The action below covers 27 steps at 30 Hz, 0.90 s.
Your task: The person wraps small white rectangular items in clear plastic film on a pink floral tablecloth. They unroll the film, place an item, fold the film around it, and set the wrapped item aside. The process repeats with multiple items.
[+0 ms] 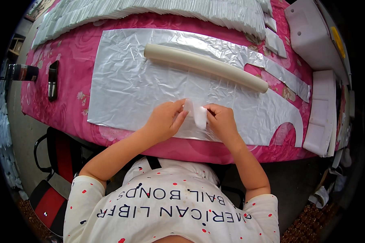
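Observation:
A silvery-white plastic sheet (pixel 125 77) lies flat and creased in front of me, with curved cut-outs and narrow strips at its right end, like an apron. Over its near middle, a small folded piece of thin white plastic film (pixel 200 116) is between my hands. My right hand (pixel 223 121) pinches its white right side between thumb and fingers. Its see-through left edge is in the fingertips of my left hand (pixel 165 118), where thumb and forefinger curl in. Across the sheet, beyond both hands, lies a long cream-coloured tube (pixel 207 66), slanting down to the right.
A pink flowered cloth (pixel 69 97) covers the table. Stacked folded white plastic packs (pixel 162 10) line its far side. At left are a phone (pixel 52 81) and a dark jar (pixel 24 73); white foam boxes (pixel 321 113) stand at right. Red-and-black chairs (pixel 48 202) are below left.

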Tool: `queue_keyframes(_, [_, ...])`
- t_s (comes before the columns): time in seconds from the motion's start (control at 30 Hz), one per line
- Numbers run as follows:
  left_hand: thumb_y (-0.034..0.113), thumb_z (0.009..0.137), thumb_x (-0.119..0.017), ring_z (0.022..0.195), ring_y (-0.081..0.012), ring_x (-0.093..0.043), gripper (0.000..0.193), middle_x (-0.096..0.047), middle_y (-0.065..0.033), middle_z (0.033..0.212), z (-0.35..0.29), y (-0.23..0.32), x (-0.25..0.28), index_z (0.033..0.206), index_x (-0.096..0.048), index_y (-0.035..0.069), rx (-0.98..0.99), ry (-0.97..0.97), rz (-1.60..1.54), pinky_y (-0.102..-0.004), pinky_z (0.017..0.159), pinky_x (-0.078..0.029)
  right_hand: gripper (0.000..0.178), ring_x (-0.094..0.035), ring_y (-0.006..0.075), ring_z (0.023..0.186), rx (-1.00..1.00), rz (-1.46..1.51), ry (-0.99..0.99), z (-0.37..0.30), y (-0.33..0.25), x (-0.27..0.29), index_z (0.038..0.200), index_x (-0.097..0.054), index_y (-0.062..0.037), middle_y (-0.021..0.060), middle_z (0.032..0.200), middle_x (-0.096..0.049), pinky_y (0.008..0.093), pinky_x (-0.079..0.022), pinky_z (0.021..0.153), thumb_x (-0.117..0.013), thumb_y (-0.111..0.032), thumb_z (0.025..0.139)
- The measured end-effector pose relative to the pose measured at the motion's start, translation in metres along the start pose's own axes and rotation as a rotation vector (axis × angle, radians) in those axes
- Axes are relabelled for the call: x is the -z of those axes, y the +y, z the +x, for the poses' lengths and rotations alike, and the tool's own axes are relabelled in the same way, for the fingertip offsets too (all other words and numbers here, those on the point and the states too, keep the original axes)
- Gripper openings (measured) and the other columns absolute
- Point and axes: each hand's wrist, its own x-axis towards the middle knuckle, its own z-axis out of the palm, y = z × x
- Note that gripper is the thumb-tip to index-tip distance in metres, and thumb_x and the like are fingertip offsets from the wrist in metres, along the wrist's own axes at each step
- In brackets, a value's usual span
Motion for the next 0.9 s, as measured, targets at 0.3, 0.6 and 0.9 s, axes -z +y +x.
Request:
queue_keyframes(0.3, [0.025, 0.082, -0.056, 0.132, -0.0363, -0.024, 0.072, -0.022, -0.0227, 0.144, -0.001, -0.007, -0.033, 0.137, -0.022, -0.007, -0.343, 0.109, 0.531, -0.0437, 0.108, -0.02, 0.029, -0.062, 0.0143, 0.051, -0.396, 0.157, -0.168, 0.03, -0.006, 0.011, 0.075, -0.063, 0.0053, 0.0069, 0.059, -0.059, 0.0263, -0.043, 0.046, -0.059, -0.021, 0.085])
queue_keyframes(0.6, [0.032, 0.082, -0.054, 0.136, -0.0318, -0.02, 0.072, -0.023, -0.0223, 0.144, 0.006, -0.01, -0.044, 0.135, -0.028, -0.007, -0.266, 0.059, 0.738, -0.0411, 0.111, -0.013, 0.029, -0.062, 0.0227, 0.082, 0.001, -0.227, 0.173, 0.006, -0.006, -0.006, 0.098, -0.06, 0.0005, 0.0128, 0.086, -0.063, 0.0321, -0.047, 0.067, -0.067, -0.015, 0.076])
queue_keyframes(0.9, [0.013, 0.074, -0.055, 0.117, -0.03, -0.048, 0.051, -0.049, -0.0199, 0.126, 0.022, -0.006, -0.035, 0.121, -0.047, -0.007, -0.416, 0.203, 0.945, -0.0394, 0.099, -0.036, 0.043, -0.049, 0.0294, 0.114, 0.706, -0.575, 0.035, 0.019, 0.029, 0.006, 0.112, -0.056, 0.0, 0.0139, 0.121, -0.054, 0.0391, -0.041, 0.096, -0.062, -0.002, 0.07])
